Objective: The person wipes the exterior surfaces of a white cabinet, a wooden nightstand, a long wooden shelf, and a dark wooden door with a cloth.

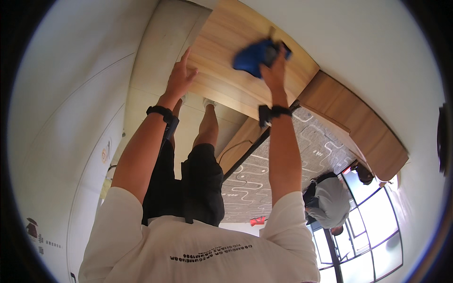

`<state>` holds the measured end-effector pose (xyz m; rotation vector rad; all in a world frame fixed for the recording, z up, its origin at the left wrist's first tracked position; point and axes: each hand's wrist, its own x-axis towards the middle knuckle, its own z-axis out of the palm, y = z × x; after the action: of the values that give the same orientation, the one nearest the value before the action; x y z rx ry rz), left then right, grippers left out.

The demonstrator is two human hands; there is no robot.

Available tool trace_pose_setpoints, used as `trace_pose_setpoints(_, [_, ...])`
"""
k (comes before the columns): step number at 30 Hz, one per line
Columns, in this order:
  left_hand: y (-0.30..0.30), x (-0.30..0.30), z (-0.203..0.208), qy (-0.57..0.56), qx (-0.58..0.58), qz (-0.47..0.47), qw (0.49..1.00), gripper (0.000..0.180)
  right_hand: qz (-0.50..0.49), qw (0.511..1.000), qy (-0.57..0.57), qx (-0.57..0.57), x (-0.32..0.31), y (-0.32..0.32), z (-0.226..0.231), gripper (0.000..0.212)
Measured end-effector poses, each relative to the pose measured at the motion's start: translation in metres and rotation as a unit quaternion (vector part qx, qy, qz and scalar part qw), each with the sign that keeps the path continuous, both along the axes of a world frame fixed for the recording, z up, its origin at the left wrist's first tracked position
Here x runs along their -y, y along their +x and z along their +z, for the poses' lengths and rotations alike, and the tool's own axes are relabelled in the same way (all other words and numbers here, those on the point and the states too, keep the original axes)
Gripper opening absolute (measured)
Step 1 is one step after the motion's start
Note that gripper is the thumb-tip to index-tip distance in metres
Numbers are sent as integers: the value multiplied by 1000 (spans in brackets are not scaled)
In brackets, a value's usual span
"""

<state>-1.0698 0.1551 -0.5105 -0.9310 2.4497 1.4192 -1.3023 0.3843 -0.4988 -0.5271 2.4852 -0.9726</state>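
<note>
My right hand (275, 71) reaches out over a light wood-grain tabletop (224, 52). Its fingers are around a blue, cloth-like thing (252, 57) with a dark grey and black part near the fingertips; motion smears it, so its exact kind does not show. Beside the table's left edge, my left hand (181, 79) is held up with the index finger stretched out and the thumb apart, and nothing shows in it. Each wrist wears a black strap with a small dark box.
Right of the tabletop runs a brown wooden cabinet or ledge (354, 115) along the white wall. A patterned grey carpet (255, 181) lies below. Another person in a grey top (330, 200) bends near the windows (377, 231). A white panelled wall (71, 118) stands at the left.
</note>
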Motion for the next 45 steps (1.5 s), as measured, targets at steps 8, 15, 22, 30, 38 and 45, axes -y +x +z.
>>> trace_pose_setpoints(8, [22,12,-22,119,95,113,982,59,-50,951,291,90,-9,-7,9,94])
trace_pose_setpoints(15, [12,7,-28,119,120,150,974,59,157,952,215,-149,150,67,-9,72])
trace_pose_setpoints(22, [-5,-13,-38,39,137,291,946,64,37,971,148,-182,81,24,-9,52])
trace_pose_setpoints(30, [-26,-27,-25,-115,258,312,907,56,-50,914,323,-242,7,-2,-24,47])
trace_pose_setpoints(38, [-24,-28,-27,-105,250,335,902,55,302,886,191,-297,111,66,-22,27])
trace_pose_setpoints(45, [-30,-26,-19,-119,235,329,907,54,120,930,156,-311,150,36,-29,23])
